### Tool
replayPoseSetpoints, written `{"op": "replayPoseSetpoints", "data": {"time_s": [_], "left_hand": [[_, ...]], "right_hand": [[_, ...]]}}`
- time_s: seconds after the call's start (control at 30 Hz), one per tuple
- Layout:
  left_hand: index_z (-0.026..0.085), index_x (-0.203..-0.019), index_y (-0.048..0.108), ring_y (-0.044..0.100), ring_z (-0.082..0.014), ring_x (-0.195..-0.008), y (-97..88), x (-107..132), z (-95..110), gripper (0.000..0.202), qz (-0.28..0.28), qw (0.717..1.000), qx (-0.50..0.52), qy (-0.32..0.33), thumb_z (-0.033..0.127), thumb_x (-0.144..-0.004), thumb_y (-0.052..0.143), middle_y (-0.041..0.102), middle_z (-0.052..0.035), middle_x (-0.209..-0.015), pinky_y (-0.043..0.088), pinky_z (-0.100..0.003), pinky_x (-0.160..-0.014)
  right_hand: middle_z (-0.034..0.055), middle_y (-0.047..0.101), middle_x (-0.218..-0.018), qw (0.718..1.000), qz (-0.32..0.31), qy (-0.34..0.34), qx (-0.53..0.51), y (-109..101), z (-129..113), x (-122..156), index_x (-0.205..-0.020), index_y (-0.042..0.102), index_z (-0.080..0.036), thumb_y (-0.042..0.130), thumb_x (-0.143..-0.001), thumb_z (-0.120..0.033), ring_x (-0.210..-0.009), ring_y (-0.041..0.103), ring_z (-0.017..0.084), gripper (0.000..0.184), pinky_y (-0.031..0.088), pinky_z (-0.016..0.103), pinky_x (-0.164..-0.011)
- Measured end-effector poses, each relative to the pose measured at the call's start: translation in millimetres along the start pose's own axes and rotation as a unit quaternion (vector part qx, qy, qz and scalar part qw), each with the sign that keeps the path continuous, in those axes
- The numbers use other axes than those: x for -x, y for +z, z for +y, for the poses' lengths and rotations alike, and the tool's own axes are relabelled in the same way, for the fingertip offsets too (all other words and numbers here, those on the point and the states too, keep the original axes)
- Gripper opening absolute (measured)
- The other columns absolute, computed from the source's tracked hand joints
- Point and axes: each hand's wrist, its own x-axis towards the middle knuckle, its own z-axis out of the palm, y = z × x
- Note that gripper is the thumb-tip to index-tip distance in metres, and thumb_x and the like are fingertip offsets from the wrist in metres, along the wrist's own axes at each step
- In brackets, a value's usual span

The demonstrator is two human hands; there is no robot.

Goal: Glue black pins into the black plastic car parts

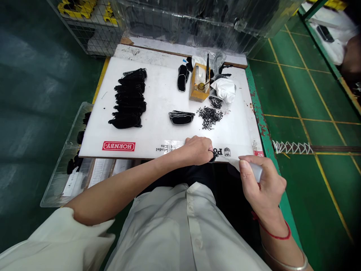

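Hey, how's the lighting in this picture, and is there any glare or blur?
Head view: the white tabletop is brightly lit; head view: the plastic sheeting behind it catches glints; head view: the far right edge falls dark and blurry; head view: the small black part in the left hand is hard to make out.

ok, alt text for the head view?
Left grip holds a small black part near the edge of a white table; right grip aims a bottle toward it. A row of black pieces lies at left; a pile of tiny black bits and a yellow box sit at right.
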Motion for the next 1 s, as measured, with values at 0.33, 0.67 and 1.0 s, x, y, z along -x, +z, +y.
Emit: {"op": "replayPoseSetpoints", "data": {"time_s": [0.33,0.67,1.0], "left_hand": [[0.019,-0.087,0.066,0.058,-0.0226,-0.091,-5.5,3,-2,0.019,-0.01,1.0,0.026,0.001,0.022,-0.078,0.05,0.069,-0.0053,-0.097,0.041,-0.037,-0.086],[0.019,-0.082,0.064,0.06,-0.0208,-0.087,-36.1,18,-26,0.017,0.064,0.996,0.056,-0.038,0.025,-0.076,0.05,0.069,-0.0046,-0.091,0.045,-0.029,-0.076],[0.018,-0.083,0.064,0.061,-0.0188,-0.08,-41.7,20,-39,0.019,0.058,0.993,0.075,-0.074,0.025,-0.074,0.049,0.069,-0.0038,-0.086,0.045,-0.027,-0.07]], "right_hand": [[-0.0017,0.049,-0.061,0.945,0.068,0.234,-0.22,-6,17,-32,-0.093,0.065,-0.022,0.055,-0.087,-0.044,-0.048,0.045,0.012,0.026,0.04,0.026,-0.042],[0.0005,0.064,-0.078,0.895,-0.093,0.186,-0.395,51,26,-128,-0.083,0.051,-0.02,0.074,-0.069,-0.032,-0.067,0.064,0.017,0.029,0.055,0.03,-0.062],[0.004,0.065,-0.087,0.964,0.01,0.062,-0.259,140,5,-196,-0.085,0.065,-0.02,0.061,-0.075,-0.029,-0.083,0.059,0.021,0.014,0.047,0.036,-0.075]]}}
